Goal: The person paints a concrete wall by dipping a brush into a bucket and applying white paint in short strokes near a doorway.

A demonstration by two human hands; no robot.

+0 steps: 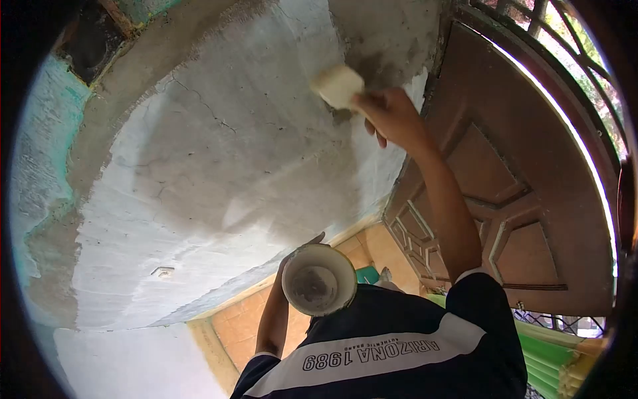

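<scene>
My right hand point(392, 118) grips a pale, blurred tool point(337, 86) near the wall point(232, 166); my left hand point(312, 241) holds the tub point(349, 279). Caution: excess tilt may spill contents.

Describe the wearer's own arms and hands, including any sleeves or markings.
Both the right hand and the left hand are ungloved, with bare forearms; no watch shows on the right wrist. The right sleeve and left sleeve are short and dark, with light edging. A pale band across the shirt reads "ARIZONA 1989".
</scene>
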